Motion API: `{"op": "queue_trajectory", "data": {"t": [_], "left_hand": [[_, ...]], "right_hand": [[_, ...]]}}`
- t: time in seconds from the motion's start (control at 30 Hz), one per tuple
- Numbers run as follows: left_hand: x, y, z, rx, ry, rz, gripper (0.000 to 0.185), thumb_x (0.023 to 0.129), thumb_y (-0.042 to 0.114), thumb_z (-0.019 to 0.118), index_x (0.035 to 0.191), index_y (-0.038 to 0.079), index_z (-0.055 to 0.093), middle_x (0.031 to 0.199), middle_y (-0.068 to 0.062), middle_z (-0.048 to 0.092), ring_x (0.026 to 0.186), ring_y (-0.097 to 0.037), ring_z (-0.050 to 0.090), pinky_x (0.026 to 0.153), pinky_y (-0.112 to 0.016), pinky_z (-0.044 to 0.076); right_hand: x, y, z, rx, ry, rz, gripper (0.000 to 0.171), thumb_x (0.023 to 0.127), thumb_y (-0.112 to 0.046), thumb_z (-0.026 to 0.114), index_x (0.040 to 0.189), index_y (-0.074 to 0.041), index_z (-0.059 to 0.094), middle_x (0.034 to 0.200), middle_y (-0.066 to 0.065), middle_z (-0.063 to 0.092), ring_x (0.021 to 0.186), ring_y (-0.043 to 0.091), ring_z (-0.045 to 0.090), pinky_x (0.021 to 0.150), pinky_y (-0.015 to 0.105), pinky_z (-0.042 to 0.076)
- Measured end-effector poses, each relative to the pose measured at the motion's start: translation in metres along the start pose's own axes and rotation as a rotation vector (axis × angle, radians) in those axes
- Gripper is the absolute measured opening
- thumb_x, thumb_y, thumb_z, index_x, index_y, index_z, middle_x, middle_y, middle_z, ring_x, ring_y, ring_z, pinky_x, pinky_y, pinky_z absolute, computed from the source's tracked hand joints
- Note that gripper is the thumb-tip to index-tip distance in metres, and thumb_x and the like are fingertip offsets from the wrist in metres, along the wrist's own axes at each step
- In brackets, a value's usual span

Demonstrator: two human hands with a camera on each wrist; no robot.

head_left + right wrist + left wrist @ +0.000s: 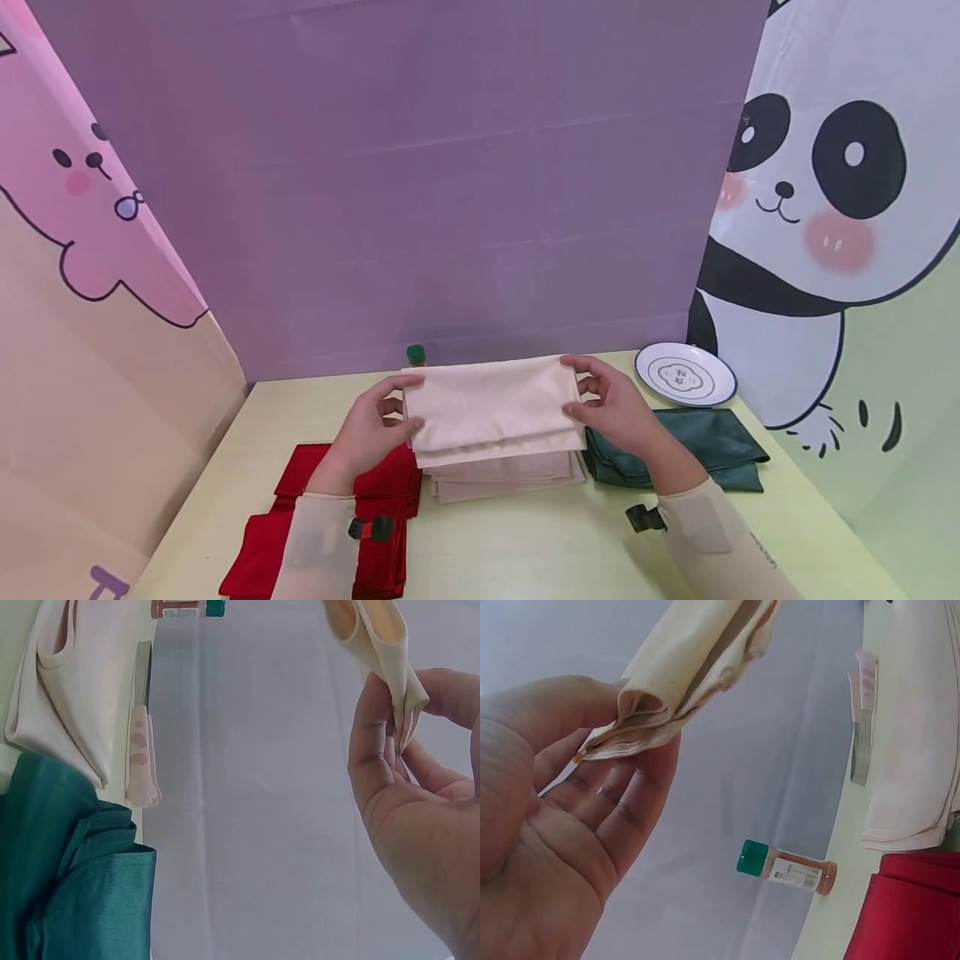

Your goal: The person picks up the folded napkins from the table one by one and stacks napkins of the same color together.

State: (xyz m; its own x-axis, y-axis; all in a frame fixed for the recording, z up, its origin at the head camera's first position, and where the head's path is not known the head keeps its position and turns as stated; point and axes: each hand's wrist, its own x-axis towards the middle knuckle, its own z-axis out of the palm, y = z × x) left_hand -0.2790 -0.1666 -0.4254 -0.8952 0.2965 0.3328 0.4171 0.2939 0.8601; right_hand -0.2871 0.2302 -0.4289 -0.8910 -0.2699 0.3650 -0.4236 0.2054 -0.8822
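Note:
A folded cream cloth (491, 404) hangs in the air between both hands, above a stack of more cream cloths (506, 477) on the table. My left hand (375, 429) pinches its left edge (649, 705) between thumb and fingers. My right hand (611, 404) pinches the right edge (401, 690) the same way. Red cloths (330, 521) lie under the left forearm. Folded green cloths (693, 450) lie under the right wrist.
A white plate (685, 373) sits at the back right of the pale table (510, 550). A small bottle with a green cap (784, 871) lies behind the cream stack. A knife with a pink handle (141, 761) lies near it. Printed backdrops wall the table in.

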Motion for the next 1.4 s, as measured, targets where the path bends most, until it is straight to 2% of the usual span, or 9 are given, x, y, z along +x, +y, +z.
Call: {"op": "queue_trajectory", "data": {"t": [0.33, 0.6, 0.87, 1.1, 1.4], "left_hand": [[0.001, -0.007, 0.003, 0.016, -0.002, 0.008, 0.066, 0.09, -0.004, 0.079, 0.148, 0.018, 0.056, 0.138, -0.01, 0.052, 0.094, -0.03, 0.066, 0.078, -0.031, 0.062], [0.002, -0.015, 0.005, -0.009, -0.008, -0.009, 0.064, 0.091, -0.003, 0.079, 0.148, 0.016, 0.056, 0.136, -0.012, 0.052, 0.095, -0.03, 0.064, 0.076, -0.03, 0.061], [0.003, -0.021, 0.006, -0.024, 0.025, -0.033, 0.058, 0.091, -0.002, 0.079, 0.143, 0.015, 0.061, 0.135, -0.011, 0.056, 0.096, -0.03, 0.064, 0.075, -0.029, 0.061], [0.004, -0.026, 0.007, -0.043, 0.022, -0.058, 0.059, 0.091, -0.002, 0.079, 0.145, 0.015, 0.06, 0.137, -0.011, 0.055, 0.096, -0.027, 0.066, 0.074, -0.031, 0.062], [0.005, -0.031, 0.009, -0.035, 0.036, -0.069, 0.06, 0.093, -0.001, 0.077, 0.148, 0.015, 0.056, 0.125, -0.015, 0.059, 0.093, -0.025, 0.065, 0.073, -0.031, 0.062]], "right_hand": [[0.001, 0.007, 0.007, 0.03, 0.005, 0.02, 0.07, 0.088, 0.009, 0.077, 0.151, -0.002, 0.049, 0.136, 0.021, 0.05, 0.094, 0.022, 0.063, 0.075, 0.025, 0.059], [0.002, 0.013, 0.011, 0.01, -0.02, 0.048, 0.076, 0.087, 0.01, 0.076, 0.155, -0.002, 0.045, 0.14, 0.022, 0.048, 0.097, 0.029, 0.064, 0.074, 0.027, 0.06], [0.004, 0.018, 0.012, -0.012, -0.032, 0.052, 0.079, 0.086, 0.011, 0.076, 0.156, -0.003, 0.043, 0.142, 0.022, 0.047, 0.099, 0.029, 0.066, 0.077, 0.028, 0.06], [0.003, 0.02, 0.013, 0.02, -0.025, 0.034, 0.078, 0.085, 0.013, 0.077, 0.155, 0.0, 0.044, 0.143, 0.025, 0.045, 0.101, 0.03, 0.065, 0.078, 0.028, 0.06], [0.002, 0.021, 0.015, 0.046, -0.005, 0.055, 0.073, 0.087, 0.011, 0.076, 0.153, -0.001, 0.048, 0.147, 0.024, 0.046, 0.102, 0.031, 0.066, 0.077, 0.028, 0.061]]}}
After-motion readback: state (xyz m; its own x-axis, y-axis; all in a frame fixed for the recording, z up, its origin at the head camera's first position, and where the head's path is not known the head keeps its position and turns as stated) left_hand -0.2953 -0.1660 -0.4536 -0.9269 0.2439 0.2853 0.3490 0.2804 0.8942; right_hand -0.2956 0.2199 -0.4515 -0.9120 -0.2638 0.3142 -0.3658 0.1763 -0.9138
